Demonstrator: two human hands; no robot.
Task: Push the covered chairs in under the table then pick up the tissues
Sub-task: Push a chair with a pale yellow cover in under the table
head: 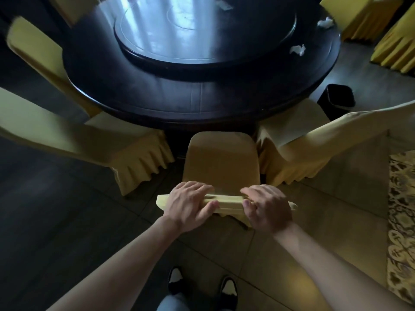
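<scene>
At the near edge of the surface: both hands grip the back of one covered chair (221, 167), seat partly under.

Left hand (188, 204) and right hand (268, 208) curl round the top rail, fingers over the front, thumbs behind, spaced apart and about equally near. Rail runs left to right; push direction is straight ahead toward the dark round surface (202, 102). Neighbouring covered chairs flank closely, left chair (125, 151) and right chair (298, 149); skirts may snag. Black bin (336, 97) sits on the floor right. Farther off, tissues (297, 50) and a second clump (325, 23) lie near the far-right edge, untouched.
</scene>
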